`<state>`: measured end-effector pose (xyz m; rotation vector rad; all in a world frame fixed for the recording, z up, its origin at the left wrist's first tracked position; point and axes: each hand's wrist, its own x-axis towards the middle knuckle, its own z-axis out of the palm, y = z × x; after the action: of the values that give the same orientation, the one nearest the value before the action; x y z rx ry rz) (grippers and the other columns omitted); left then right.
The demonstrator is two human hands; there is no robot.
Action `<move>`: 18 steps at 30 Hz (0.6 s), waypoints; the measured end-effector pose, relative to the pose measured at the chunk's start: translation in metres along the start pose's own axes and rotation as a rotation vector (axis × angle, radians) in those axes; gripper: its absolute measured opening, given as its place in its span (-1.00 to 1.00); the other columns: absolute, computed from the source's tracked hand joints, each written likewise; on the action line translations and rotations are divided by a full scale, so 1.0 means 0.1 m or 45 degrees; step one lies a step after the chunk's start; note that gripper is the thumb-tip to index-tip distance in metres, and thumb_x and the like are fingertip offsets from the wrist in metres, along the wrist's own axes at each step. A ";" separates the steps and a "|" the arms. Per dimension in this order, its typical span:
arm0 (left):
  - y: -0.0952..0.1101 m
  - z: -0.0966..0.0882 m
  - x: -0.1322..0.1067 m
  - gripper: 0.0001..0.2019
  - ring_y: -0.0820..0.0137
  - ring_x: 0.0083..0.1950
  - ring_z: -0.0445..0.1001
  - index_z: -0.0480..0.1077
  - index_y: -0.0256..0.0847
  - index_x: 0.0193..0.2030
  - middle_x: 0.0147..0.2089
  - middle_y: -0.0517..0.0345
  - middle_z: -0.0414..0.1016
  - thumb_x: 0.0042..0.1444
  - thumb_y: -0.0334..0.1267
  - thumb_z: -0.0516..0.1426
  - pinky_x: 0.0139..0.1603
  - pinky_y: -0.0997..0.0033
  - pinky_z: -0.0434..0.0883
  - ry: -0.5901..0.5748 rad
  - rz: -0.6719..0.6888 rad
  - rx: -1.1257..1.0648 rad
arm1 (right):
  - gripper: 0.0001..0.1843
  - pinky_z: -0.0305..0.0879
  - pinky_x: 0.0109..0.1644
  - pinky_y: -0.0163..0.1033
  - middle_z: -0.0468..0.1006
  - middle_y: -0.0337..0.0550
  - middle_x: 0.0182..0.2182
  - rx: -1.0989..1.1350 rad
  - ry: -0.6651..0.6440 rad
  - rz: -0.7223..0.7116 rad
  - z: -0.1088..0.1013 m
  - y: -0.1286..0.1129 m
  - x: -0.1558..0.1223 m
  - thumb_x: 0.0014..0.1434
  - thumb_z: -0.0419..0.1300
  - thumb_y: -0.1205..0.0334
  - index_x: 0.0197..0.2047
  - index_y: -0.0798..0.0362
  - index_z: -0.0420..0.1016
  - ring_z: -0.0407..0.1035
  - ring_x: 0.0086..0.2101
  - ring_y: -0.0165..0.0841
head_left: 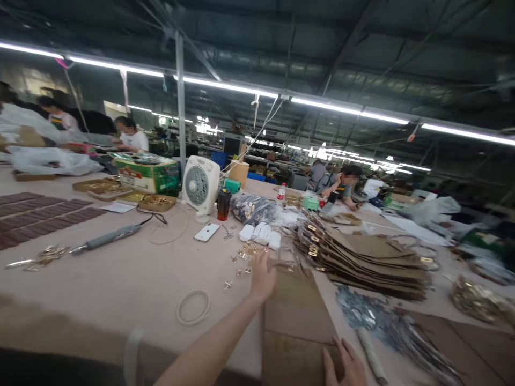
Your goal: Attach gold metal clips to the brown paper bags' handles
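My left hand [263,276] reaches forward over the far left corner of a brown fabric or leather panel [295,313]. Its fingers are extended beside a scatter of small gold metal fittings [247,249]; the fingertips are partly hidden and slightly blurred. Lower down, my right hand [345,364] lies on the panel's near right part, thumb and fingers spread. Across the panel's far end are thin strap-like pieces. To its right sits a stack of similar brown pieces [366,257] with gold buckles along the left side.
A tape ring [193,306], a phone [206,232], white packets [261,235] and a dark cup [223,203] lie leftward. Further left are a soldering-iron-like tool [112,236] and a fan [200,185]. Grey-blue metal parts [358,311] lie right. A person [346,185] sits opposite.
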<state>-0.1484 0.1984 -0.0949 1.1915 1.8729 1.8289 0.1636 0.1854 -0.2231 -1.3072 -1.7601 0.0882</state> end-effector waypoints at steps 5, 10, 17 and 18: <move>0.02 -0.21 -0.62 -0.64 0.12 0.18 0.54 0.52 -0.13 0.07 0.23 -0.02 0.54 0.18 -0.16 0.09 0.25 0.01 0.50 -0.113 0.093 0.077 | -0.57 0.40 0.23 0.30 0.51 0.16 0.14 0.093 0.099 0.033 -0.18 -0.43 -0.02 0.32 0.16 -0.11 0.11 -0.05 0.54 0.40 0.15 0.09; -0.13 -0.20 -0.87 -0.62 0.05 0.02 0.64 0.58 0.04 -0.07 0.01 0.18 0.68 0.09 0.13 0.13 0.14 0.00 0.56 -0.322 0.054 0.243 | -0.65 0.40 0.28 0.13 0.52 -0.01 0.13 0.453 -0.093 0.107 -0.38 -1.11 0.32 0.30 0.22 0.15 0.15 -0.17 0.52 0.41 0.14 -0.07; -0.23 0.05 -1.03 -0.70 -0.01 0.05 0.65 0.57 0.12 -0.12 -0.07 0.22 0.72 0.02 0.01 0.13 0.07 0.04 0.60 -0.799 0.122 0.281 | -0.68 0.46 0.08 -0.17 0.67 -0.21 -0.07 0.853 -0.453 0.117 -0.08 -1.56 0.66 0.24 0.29 0.18 0.07 -0.13 0.64 0.54 -0.07 -0.26; -0.22 0.05 -1.03 -0.72 -0.02 0.00 0.66 0.56 0.10 -0.17 -0.13 0.18 0.73 -0.01 -0.02 0.13 0.01 0.05 0.62 -0.783 0.153 0.300 | -0.68 0.46 0.04 -0.19 0.69 -0.23 -0.10 0.895 -0.507 0.205 0.01 -1.58 0.64 0.20 0.32 0.19 0.03 -0.12 0.66 0.55 -0.10 -0.26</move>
<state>-0.0880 0.1330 -0.1518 1.7330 1.6965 1.1100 0.0475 0.1671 -0.1000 -0.9331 -1.6967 1.0220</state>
